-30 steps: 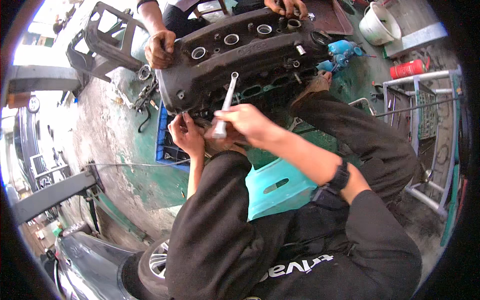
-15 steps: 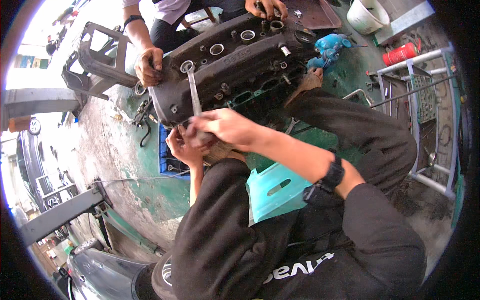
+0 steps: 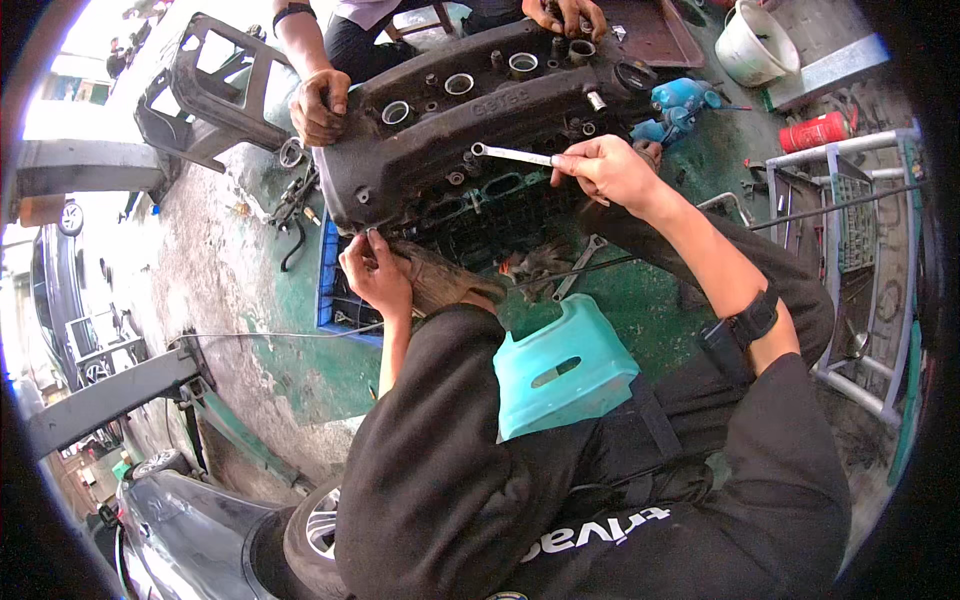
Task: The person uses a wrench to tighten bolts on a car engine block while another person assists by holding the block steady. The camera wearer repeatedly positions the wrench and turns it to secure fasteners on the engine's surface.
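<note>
A dark, greasy engine cylinder head with its valve cover point(image 3: 470, 130) lies on the green floor in front of me. My right hand point(image 3: 600, 170) grips the handle of a silver ring wrench point(image 3: 512, 155), whose ring end sits on a bolt on the cover's near side. My left hand point(image 3: 372, 272) is curled at the lower left corner of the engine, fingers pinched on a small part I cannot make out. Another person's hands hold the engine, one at its left end point(image 3: 320, 105) and one at the far right edge point(image 3: 565, 14).
I sit on a turquoise plastic stool point(image 3: 560, 365). A blue crate point(image 3: 335, 300) lies under the engine. A white bucket point(image 3: 755, 45), a red can point(image 3: 815, 130), a metal rack point(image 3: 860, 260), a dark frame point(image 3: 205, 95) and a car point(image 3: 190, 525) surround the spot.
My right hand has swung the wrench from upright near the engine's left side to lying flat across the cover further right. My left hand stays at the lower left corner.
</note>
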Action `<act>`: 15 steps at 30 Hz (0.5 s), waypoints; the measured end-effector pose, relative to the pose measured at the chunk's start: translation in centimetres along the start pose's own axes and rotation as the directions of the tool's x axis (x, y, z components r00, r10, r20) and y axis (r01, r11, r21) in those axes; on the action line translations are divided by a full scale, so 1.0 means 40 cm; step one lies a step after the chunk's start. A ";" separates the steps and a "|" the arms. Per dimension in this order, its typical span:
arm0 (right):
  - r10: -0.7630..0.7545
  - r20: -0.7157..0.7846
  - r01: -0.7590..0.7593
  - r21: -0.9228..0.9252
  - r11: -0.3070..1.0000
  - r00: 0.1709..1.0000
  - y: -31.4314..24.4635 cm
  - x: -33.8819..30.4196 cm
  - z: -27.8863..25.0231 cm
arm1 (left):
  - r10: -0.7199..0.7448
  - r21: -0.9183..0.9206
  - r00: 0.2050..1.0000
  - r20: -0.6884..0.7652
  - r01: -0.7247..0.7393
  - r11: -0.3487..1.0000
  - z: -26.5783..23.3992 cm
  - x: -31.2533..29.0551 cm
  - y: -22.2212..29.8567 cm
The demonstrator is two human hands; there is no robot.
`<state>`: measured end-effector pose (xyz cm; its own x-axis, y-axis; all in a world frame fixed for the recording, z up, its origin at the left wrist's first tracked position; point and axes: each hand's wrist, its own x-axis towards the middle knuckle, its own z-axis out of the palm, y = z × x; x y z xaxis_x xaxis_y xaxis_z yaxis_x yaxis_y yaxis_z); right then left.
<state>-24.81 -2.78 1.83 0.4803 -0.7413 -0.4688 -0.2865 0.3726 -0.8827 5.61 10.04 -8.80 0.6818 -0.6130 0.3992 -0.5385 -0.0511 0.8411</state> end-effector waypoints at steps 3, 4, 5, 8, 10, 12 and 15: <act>-0.043 0.031 0.039 0.122 0.992 0.999 -0.012 0.004 -0.008 | -0.007 0.006 1.000 0.005 0.007 1.000 -0.002 -0.001 -0.001; -0.030 0.033 0.026 0.112 0.993 0.999 -0.014 0.007 -0.008 | 0.007 0.010 1.000 -0.001 -0.007 1.000 -0.001 0.000 -0.001; -0.017 0.050 0.014 0.077 0.997 0.999 -0.016 0.009 -0.008 | 0.010 0.013 1.000 -0.002 -0.010 1.000 0.000 0.000 -0.001; 0.021 0.085 -0.020 -0.009 1.000 0.996 -0.019 0.015 -0.001 | 0.000 -0.015 1.000 0.011 0.000 1.000 0.001 0.002 0.003; 0.069 0.073 -0.065 -0.062 0.996 0.995 -0.022 0.016 0.004 | 0.021 0.012 1.000 0.005 -0.021 1.000 0.000 0.002 0.006; 0.069 0.107 -0.066 -0.034 0.997 0.992 -0.024 0.012 0.011 | -0.016 0.027 1.000 0.004 0.015 1.000 0.001 0.002 0.008; 0.110 0.118 -0.111 0.003 0.994 0.987 -0.008 0.002 0.038 | 0.017 0.016 1.000 -0.012 -0.016 1.000 0.002 0.001 0.007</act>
<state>-23.44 -2.10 2.02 0.5401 -0.6247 -0.5640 -0.3355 0.4548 -0.8250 5.44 9.92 -8.57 0.6786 -0.6043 0.4175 -0.5577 -0.0540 0.8283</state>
